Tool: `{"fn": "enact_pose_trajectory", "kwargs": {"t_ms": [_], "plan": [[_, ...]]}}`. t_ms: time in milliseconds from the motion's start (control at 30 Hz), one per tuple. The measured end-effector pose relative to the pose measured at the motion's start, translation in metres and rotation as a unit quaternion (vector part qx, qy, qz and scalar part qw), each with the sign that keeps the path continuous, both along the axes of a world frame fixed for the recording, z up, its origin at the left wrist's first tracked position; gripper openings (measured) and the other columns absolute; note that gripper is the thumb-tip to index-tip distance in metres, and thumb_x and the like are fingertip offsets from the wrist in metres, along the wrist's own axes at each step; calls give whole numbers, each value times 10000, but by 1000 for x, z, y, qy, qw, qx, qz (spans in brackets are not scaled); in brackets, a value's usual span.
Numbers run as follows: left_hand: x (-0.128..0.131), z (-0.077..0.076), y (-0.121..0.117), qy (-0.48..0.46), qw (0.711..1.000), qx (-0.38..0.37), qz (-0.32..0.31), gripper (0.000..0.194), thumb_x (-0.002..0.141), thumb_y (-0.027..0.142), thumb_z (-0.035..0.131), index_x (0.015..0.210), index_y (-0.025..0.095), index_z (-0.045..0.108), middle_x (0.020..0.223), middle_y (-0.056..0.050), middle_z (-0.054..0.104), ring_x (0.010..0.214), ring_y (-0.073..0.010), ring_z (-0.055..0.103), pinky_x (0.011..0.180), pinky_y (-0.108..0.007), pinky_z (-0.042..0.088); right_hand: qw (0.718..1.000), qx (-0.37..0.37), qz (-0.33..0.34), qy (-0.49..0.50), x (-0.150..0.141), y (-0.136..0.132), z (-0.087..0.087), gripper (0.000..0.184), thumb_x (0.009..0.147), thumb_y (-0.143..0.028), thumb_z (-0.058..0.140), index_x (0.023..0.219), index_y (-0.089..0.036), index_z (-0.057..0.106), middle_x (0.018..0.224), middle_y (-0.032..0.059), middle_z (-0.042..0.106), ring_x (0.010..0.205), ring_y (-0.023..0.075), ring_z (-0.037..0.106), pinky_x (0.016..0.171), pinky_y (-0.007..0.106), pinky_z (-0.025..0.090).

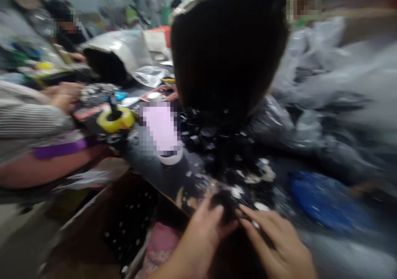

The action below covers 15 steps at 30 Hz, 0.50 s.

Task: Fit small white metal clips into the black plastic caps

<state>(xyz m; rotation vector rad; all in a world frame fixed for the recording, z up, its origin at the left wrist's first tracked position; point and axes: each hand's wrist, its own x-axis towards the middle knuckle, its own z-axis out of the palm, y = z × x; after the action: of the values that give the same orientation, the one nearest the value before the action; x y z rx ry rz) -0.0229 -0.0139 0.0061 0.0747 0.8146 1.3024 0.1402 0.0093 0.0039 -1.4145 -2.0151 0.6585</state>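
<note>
My left hand (203, 239) and my right hand (274, 241) meet at the near edge of a dark table (173, 175), their fingertips pinched together on a small black part (225, 202). The picture is smeared by motion, so I cannot make out what the part is. Just beyond my fingers lies a heap of small black round caps (214, 142) mixed with white bits. A large open sack (229, 47), dark inside with a pale rim, stands behind the heap.
A cardboard box (120, 225) with small black pieces sits below the table at my left. A co-worker's sleeve and arm (37, 146) reach in from the left, near a yellow tape roll (116, 119). Clear plastic bags (335, 88) and a blue thing (325, 200) lie right.
</note>
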Motion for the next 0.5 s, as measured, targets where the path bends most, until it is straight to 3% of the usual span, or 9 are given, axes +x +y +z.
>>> {"fn": "enact_pose_trajectory", "kwargs": {"t_ms": [100, 167, 233, 300, 367, 433, 500], "plan": [[2, 2, -3, 55, 997, -58, -2, 418, 716, 270, 763, 1112, 258, 628, 1047, -32, 736, 982, -216, 683, 861, -314, 557, 998, -41, -37, 40, -15, -11, 23, 132, 885, -266, 556, 905, -289, 684, 902, -17, 718, 856, 159, 642, 756, 282, 454], [3, -2, 1, 123, 988, -91, -24, 447, 676, 300, 789, 1095, 279, 635, 1061, -12, 735, 1004, -207, 675, 842, -249, 554, 997, -57, -49, 29, -18, -8, 30, 74, 850, -221, 605, 870, -260, 665, 867, -35, 703, 815, 141, 621, 757, 277, 425], [4, -5, 7, 125, 986, -93, -64, 509, 642, 334, 810, 1115, 290, 625, 1096, 0, 726, 1042, -204, 660, 824, -201, 550, 998, -52, -40, -6, -8, -4, 32, 20, 830, -224, 631, 820, -234, 645, 821, -40, 686, 760, 129, 597, 746, 278, 400], [7, -3, 10, 139, 982, -91, -90, 585, 588, 352, 841, 1123, 277, 616, 1092, -2, 728, 1018, -209, 671, 791, -178, 556, 997, -22, -55, -42, 14, -2, 35, 33, 832, -252, 628, 812, -229, 640, 797, -35, 675, 745, 131, 584, 729, 276, 392], [10, 1, 12, 168, 976, -87, -104, 642, 540, 370, 863, 1116, 250, 607, 1058, -16, 738, 957, -226, 694, 764, -198, 574, 987, 27, -134, -84, 44, 2, 37, 78, 854, -296, 598, 851, -234, 646, 804, -15, 672, 753, 147, 580, 704, 276, 398], [13, 5, 13, 189, 972, -81, -114, 660, 531, 392, 864, 1113, 233, 596, 1014, -30, 748, 893, -240, 711, 744, -227, 588, 957, 64, -246, -137, 76, 11, 38, 146, 878, -336, 559, 866, -216, 639, 813, 18, 665, 722, 167, 572, 675, 291, 399], [15, 7, 14, 199, 971, -69, -113, 641, 525, 383, 868, 1088, 229, 603, 941, -27, 760, 805, -233, 725, 698, -224, 596, 943, 69, -278, -172, 101, 24, 36, 147, 868, -322, 568, 841, -192, 630, 803, 38, 657, 709, 183, 574, 686, 314, 389]]}}
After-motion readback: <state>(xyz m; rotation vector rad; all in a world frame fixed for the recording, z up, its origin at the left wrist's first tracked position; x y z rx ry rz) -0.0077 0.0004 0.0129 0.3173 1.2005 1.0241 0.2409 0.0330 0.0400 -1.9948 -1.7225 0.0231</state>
